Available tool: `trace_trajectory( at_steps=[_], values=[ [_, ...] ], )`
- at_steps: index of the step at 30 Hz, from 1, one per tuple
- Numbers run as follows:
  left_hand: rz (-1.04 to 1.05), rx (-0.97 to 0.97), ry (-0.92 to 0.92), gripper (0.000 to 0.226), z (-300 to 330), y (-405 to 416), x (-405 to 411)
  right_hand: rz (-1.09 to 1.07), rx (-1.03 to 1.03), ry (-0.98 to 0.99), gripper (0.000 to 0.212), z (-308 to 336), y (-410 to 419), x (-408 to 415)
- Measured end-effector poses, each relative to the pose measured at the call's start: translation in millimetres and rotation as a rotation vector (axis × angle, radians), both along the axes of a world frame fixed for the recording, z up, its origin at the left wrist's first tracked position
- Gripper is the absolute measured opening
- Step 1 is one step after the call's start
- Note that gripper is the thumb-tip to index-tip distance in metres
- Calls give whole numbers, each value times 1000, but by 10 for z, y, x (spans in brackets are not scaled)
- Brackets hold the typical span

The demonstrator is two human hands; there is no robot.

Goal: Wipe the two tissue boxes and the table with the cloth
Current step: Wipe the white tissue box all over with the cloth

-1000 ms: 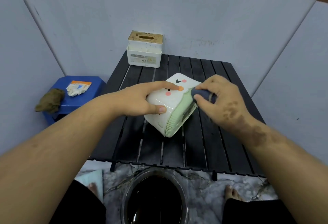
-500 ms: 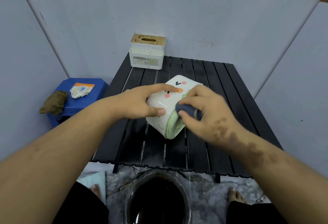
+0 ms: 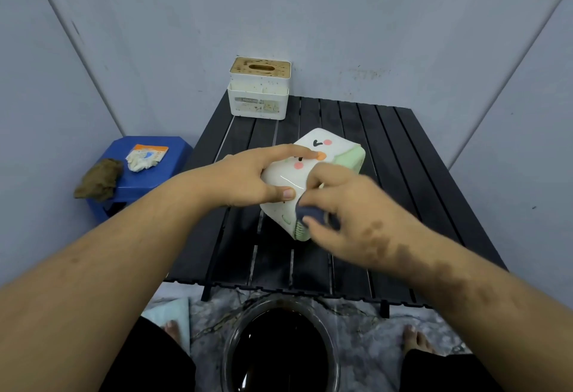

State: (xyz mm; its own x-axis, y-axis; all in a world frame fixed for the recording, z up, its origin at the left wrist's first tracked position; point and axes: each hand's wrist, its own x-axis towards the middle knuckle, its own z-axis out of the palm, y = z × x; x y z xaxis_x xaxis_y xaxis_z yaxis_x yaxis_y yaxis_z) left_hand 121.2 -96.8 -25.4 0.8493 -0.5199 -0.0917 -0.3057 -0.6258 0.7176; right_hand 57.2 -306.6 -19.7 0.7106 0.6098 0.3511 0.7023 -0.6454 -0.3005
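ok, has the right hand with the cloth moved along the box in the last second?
Yes. The right hand with the dark cloth slid from the far end of the face-print tissue box to its near corner, away from the tissue box with the wooden lid.

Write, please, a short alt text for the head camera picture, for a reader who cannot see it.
A person's right hand rubs a dark blue cloth on the near corner of a white and green tissue box, which the left hand holds tilted on a black slatted table. A second, speckled tissue box stands at the table's far edge.
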Motion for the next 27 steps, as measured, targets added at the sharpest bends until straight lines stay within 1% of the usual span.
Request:
trace_trajectory(
  at_steps=[2, 4, 6, 8, 11, 17, 21, 23, 25, 27],
  values=[
    [-5, 6, -1, 65, -12, 0, 4, 53, -29, 5, 12, -47, 59, -53],
    [-16, 13, 0, 64, -22, 20, 16, 29, 95, 49, 7, -27, 7, 16],
    [-19, 18, 2, 64, -21, 44, 22, -67, 242, 80, 9, 3, -114, 148],
    [-18, 20, 8, 65, -13, 47, 15, -184, 316, 90, 11, 15, -271, 318],
    [-15, 31, 9, 65, -9, 31, 9, -297, 311, 96, 12, 24, -474, 561],
    [-8, 16, 19, 60, -6, 55, 60, -424, 225, 97, 16, 8, -654, 890],
    [-51, -15, 88, 61, 11, 114, 102, -485, 276, 215, 13, -84, -776, 945],
    [-63, -64, 134, 56, 19, 150, 126, -484, 324, 305, 11, -144, -832, 932],
    [-33, -160, 206, 48, 31, 154, 149, -460, 379, 396, 12, -185, -865, 904],
    [32, -201, 225, 44, 24, 118, 201, -420, 415, 444, 14, -210, -882, 874]
  ],
)
